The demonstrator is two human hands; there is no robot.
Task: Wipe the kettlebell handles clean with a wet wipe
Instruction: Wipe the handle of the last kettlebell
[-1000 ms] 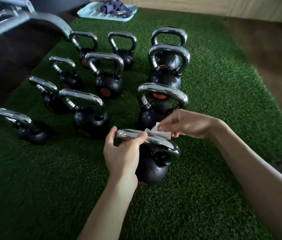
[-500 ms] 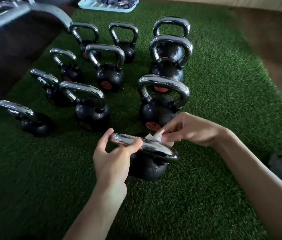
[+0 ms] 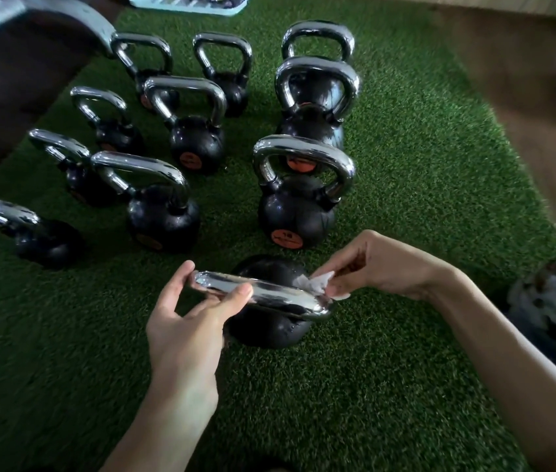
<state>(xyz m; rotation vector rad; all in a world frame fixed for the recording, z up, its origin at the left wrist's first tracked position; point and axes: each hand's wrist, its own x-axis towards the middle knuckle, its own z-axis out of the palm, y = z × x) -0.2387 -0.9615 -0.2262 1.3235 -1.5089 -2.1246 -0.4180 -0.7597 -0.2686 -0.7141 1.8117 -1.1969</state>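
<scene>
Clamped left hand (image 3: 188, 321) round left end of shiny chrome handle (image 3: 276, 296) on near-centre black round kettlebell (image 3: 266, 332); slid crumpled white wet wipe (image 3: 317, 282), pinched in right hand (image 3: 378, 264), rightward to handle's right bend, likely finishing top bar.

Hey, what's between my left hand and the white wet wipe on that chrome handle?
Head view: only bare chrome kettlebell handle runs from the left hand to the white wet wipe.

The left grip (image 3: 184, 325) reaches up from the near edge on a bare forearm, thumb and fingers pinching the left end of the handle (image 3: 280, 296). The right grip (image 3: 382, 264) comes in from the right, wrist bent, fingertips pinching the wet wipe (image 3: 315, 284).
</scene>
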